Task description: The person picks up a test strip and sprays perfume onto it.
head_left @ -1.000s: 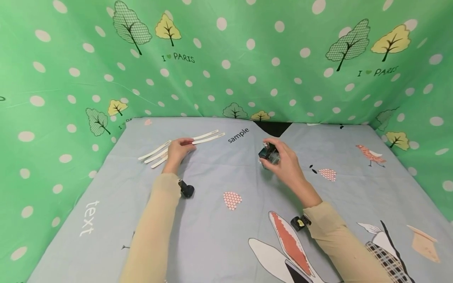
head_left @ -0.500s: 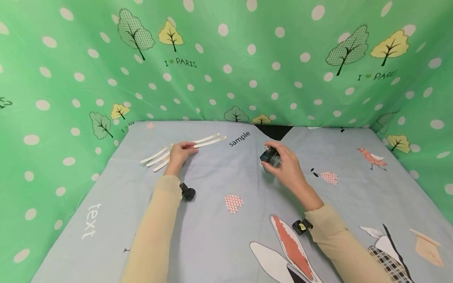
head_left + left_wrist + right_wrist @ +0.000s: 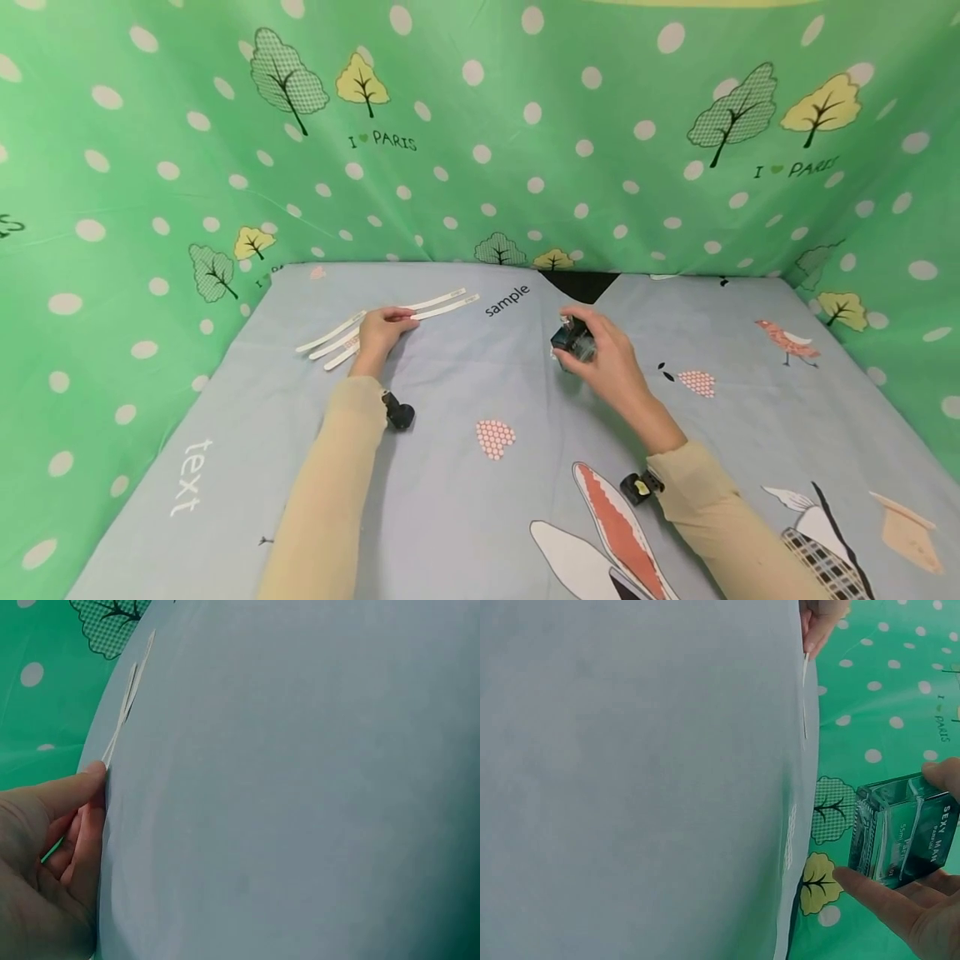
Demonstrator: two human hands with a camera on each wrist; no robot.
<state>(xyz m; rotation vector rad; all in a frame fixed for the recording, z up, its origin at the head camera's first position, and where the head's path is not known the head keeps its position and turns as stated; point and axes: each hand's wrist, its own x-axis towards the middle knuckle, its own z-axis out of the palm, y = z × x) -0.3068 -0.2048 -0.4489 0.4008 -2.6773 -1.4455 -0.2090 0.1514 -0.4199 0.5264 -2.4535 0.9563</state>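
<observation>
Green glass bottle (image 3: pixel 900 836) clamped in wide right grip (image 3: pixel 611 358), white strips (image 3: pixel 446 308) apparently pinched in left grip (image 3: pixel 381 333).

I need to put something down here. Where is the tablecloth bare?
Two free patches: between the sleeves, around the printed heart; and right of the right hand, which grips a bottle, around the printed bird. Crowded: upper left, where the left hand pinches white strips.
</observation>
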